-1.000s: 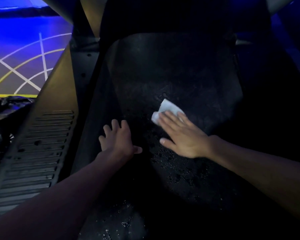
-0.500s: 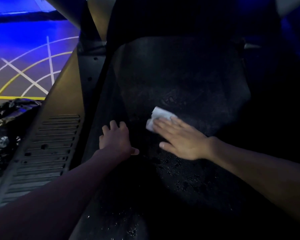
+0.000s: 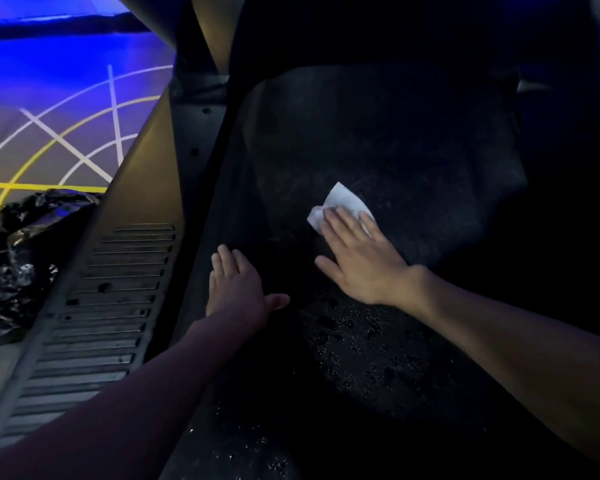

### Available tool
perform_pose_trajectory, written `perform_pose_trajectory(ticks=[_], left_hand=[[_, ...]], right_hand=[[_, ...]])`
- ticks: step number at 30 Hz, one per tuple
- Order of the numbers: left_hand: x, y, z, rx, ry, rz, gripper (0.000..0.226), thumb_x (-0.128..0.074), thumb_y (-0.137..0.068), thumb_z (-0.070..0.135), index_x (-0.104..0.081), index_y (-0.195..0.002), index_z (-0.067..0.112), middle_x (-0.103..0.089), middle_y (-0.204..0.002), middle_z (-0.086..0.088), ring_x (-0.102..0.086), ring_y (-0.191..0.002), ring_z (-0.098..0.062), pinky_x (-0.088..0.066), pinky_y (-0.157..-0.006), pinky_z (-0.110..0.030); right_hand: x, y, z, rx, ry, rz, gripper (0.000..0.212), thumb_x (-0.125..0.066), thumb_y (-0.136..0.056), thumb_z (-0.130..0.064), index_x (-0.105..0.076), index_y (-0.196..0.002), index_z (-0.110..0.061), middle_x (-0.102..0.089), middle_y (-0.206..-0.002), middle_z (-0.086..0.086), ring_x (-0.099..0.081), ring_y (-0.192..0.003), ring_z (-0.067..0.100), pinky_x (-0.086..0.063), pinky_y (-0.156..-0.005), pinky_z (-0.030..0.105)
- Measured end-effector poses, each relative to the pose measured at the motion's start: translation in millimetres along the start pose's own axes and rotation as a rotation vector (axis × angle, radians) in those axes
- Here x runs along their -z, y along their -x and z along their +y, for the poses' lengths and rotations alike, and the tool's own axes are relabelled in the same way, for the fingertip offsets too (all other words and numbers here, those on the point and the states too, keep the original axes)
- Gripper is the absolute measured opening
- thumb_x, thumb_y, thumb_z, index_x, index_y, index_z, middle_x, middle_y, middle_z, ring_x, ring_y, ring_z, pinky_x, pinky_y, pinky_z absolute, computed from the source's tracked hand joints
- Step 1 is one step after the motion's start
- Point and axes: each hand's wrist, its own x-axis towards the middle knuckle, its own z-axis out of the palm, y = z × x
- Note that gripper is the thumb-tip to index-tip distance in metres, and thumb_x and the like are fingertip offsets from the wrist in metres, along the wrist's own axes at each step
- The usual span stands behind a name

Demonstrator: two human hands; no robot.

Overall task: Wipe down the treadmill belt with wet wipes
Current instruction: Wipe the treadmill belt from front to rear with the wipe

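Mid-wipe: your right hand (image 3: 355,258), fingers flat, presses wipe (image 3: 340,202) on belt (image 3: 413,150); left hand (image 3: 236,285) braces flat. Next, sweep toward unwiped upper belt.

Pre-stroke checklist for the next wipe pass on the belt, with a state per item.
1. Wipe under control: ok. The right hand presses flat, fingers straight, on the white wipe.
2. Wipe on the surface: ok. It lies spread on the treadmill belt.
3. Other hand out of the path: ok. The left hand rests flat near the belt's left edge, apart from the wipe.
4. Belt ahead free of things: ok in the lit patch; the far and right parts are too dark, cannot tell.
5. Wipe clean enough: cannot tell. The top shows white; the underside is hidden.
6. Near strip wetted: ok. Droplets glisten below the right wrist.
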Motion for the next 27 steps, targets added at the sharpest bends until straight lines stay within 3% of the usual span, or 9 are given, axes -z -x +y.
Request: perform_pose_trajectory(ticks=[4, 9, 13, 16, 19, 23, 27], left_hand=[[-9, 3, -12, -0.05, 0.036, 0.023, 0.115, -0.058, -0.085, 0.061, 0.01, -0.151, -0.002, 0.022, -0.158, -0.02, 0.02, -0.147, -0.03, 0.004, -0.121, -0.038], [-8, 4, -25, -0.106, 0.086, 0.022, 0.12, -0.063, -0.079, 0.065, 0.009, -0.153, 0.002, 0.024, -0.16, -0.01, 0.022, -0.147, -0.021, 0.003, -0.122, -0.033], [-6, 7, -32, -0.112, 0.158, 0.07, 0.116, -0.074, -0.077, 0.053, -0.002, -0.155, 0.005, 0.013, -0.163, -0.004, 0.013, -0.149, -0.015, -0.002, -0.12, -0.028], [-3, 9, -27, -0.039, 0.049, 0.108, 0.113, -0.071, -0.074, 0.062, -0.009, -0.156, 0.013, 0.009, -0.163, -0.008, 0.005, -0.15, -0.022, -0.009, -0.12, -0.033], [-1, 18, -17, 0.085, -0.015, 0.157, 0.108, -0.066, -0.074, 0.068, -0.011, -0.155, 0.023, 0.004, -0.16, -0.018, -0.002, -0.149, -0.031, -0.017, -0.118, -0.041], [-6, 23, -17, 0.098, 0.05, 0.131, 0.112, -0.065, -0.078, 0.065, -0.008, -0.155, 0.006, -0.001, -0.161, -0.018, 0.001, -0.15, -0.028, -0.012, -0.121, -0.037], [-5, 25, -25, 0.046, 0.115, 0.1, 0.114, -0.064, -0.08, 0.063, -0.004, -0.153, 0.0, 0.006, -0.162, -0.016, 0.008, -0.15, -0.025, -0.009, -0.122, -0.035]], right_hand=[[-5, 13, -19, 0.26, 0.025, -0.026, 0.074, -0.002, -0.098, -0.059, 0.004, -0.158, -0.017, 0.01, -0.165, -0.002, 0.019, -0.15, 0.012, 0.008, -0.123, 0.042], [5, -13, -13, 0.041, -0.012, -0.017, 0.073, -0.005, -0.098, -0.057, 0.01, -0.156, -0.016, 0.016, -0.165, -0.001, 0.023, -0.148, 0.012, 0.012, -0.122, 0.04], [-6, -1, -29, 0.243, 0.03, -0.017, 0.078, -0.003, -0.095, -0.061, 0.002, -0.158, -0.017, 0.006, -0.166, -0.001, 0.015, -0.151, 0.014, 0.008, -0.123, 0.043], [2, -19, -18, 0.158, -0.025, -0.025, 0.077, 0.0, -0.094, -0.06, 0.003, -0.158, -0.018, 0.009, -0.166, -0.002, 0.018, -0.15, 0.011, 0.011, -0.122, 0.038], [4, -31, -29, 0.036, -0.022, -0.006, 0.076, -0.002, -0.096, -0.059, 0.005, -0.158, -0.016, 0.012, -0.166, 0.001, 0.02, -0.15, 0.015, 0.011, -0.122, 0.043], [-6, -18, -49, 0.317, 0.031, -0.029, 0.077, -0.001, -0.094, -0.059, 0.004, -0.158, -0.018, 0.009, -0.165, -0.001, 0.016, -0.151, 0.014, 0.011, -0.122, 0.04], [7, -47, -42, 0.1, 0.002, -0.016, 0.069, -0.009, -0.102, -0.054, 0.01, -0.157, -0.017, 0.015, -0.165, 0.001, 0.02, -0.149, 0.014, 0.013, -0.122, 0.039]])
